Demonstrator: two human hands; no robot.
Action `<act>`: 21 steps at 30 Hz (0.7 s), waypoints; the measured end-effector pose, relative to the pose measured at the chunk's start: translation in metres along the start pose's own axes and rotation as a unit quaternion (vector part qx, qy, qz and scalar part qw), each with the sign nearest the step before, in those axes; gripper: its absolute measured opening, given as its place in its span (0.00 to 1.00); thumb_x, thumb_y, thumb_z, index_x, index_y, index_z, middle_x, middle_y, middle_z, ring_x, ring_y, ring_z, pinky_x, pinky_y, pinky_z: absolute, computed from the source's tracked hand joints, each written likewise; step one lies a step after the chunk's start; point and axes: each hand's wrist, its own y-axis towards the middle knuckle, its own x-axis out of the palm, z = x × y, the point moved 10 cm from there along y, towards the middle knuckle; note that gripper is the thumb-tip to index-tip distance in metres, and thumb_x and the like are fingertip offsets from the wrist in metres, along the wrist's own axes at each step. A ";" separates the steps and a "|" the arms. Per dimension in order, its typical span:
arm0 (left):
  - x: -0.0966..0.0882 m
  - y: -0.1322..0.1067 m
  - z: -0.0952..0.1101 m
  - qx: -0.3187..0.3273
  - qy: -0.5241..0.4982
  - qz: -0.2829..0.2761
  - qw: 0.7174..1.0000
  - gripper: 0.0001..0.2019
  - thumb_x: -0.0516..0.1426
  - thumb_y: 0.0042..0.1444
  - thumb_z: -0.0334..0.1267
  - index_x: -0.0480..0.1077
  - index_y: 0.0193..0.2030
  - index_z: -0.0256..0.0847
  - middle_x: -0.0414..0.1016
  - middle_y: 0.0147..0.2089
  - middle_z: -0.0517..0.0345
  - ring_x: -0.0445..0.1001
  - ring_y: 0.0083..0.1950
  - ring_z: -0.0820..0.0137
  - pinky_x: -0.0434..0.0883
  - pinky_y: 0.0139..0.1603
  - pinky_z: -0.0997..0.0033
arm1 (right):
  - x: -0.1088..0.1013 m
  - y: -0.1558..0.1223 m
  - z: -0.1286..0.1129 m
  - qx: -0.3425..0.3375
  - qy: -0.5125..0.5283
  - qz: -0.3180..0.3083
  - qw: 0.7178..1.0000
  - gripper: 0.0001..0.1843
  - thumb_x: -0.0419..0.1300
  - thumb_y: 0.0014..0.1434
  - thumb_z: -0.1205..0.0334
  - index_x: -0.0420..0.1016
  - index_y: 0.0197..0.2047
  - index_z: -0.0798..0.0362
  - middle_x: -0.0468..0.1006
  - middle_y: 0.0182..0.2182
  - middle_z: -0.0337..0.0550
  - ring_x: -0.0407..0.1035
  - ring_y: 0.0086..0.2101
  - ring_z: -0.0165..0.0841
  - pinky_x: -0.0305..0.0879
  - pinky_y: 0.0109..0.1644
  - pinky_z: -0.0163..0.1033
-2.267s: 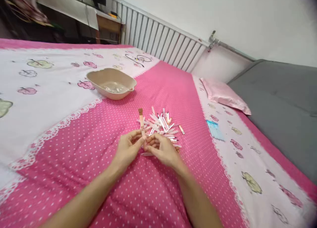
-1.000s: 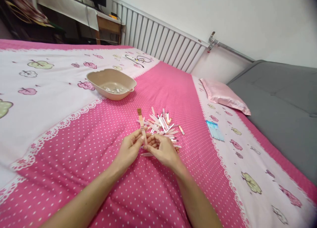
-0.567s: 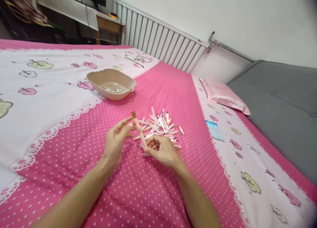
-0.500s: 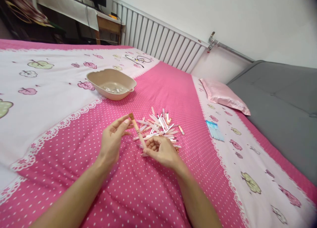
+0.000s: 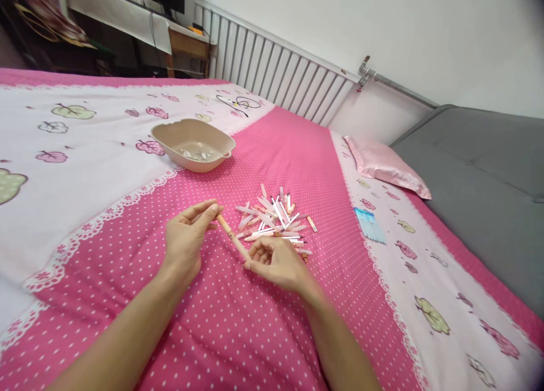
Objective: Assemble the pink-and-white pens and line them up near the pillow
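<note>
A slim pinkish-beige tube (image 5: 232, 236) lies tilted between my two hands above the pink dotted bedspread (image 5: 263, 323). My right hand (image 5: 274, 262) pinches its near end with curled fingers. My left hand (image 5: 187, 238) closes thumb and fingertips on its far end. Just beyond my right hand lies a heap of several similar thin tubes and sticks (image 5: 276, 218), pink, white and black.
A beige plastic basin (image 5: 193, 144) with a few small pieces inside sits further back on the left. A pale blue packet (image 5: 369, 224) lies to the right of the heap. A pink pillow (image 5: 385, 164), a grey mattress (image 5: 480, 181) and a white radiator (image 5: 272, 68) bound the far side.
The tube stood upright between both hands pressed together. My left hand moved out to the left and took its top end, and the tube now leans nearly flat toward the left.
</note>
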 end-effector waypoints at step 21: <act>0.069 -0.074 0.022 0.320 0.296 -0.211 0.875 0.06 0.58 0.50 0.41 0.72 0.31 0.41 0.74 0.26 0.60 0.68 0.25 0.74 0.66 0.28 0.75 | -0.103 0.019 0.064 0.014 0.129 0.298 0.946 0.13 0.62 0.44 0.57 0.73 0.32 0.58 0.77 0.25 0.44 0.73 0.27 0.33 0.70 0.32 0.36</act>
